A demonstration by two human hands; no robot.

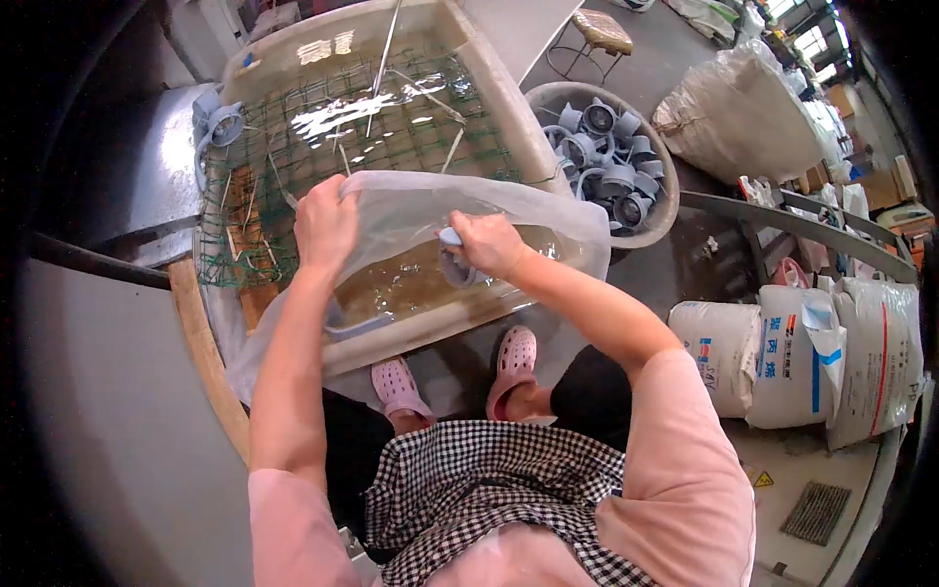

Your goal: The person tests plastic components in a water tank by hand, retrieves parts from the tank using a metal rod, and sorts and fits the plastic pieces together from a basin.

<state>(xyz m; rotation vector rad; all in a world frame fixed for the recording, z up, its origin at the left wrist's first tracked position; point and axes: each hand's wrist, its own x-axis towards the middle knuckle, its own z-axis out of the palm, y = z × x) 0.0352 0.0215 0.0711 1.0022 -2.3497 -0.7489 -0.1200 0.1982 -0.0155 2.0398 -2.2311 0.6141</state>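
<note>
My left hand (326,223) is closed on the rim of a translucent plastic bag (391,220), which hangs over the near end of a water-filled tub (499,83). My right hand (489,244) grips a grey-blue plastic part (458,262) by its handle, over the bag's opening. Its lower end looks ring-shaped. Green wire mesh (391,117) lies in the tub beyond my hands. Another grey-blue part (223,124) rests at the mesh's left edge.
Right of the tub, a round basin (668,201) holds several grey-blue parts. White sacks (797,352) stand at the right, behind a metal rail (724,203). A large white bag (738,112) and a stool (600,31) are farther back.
</note>
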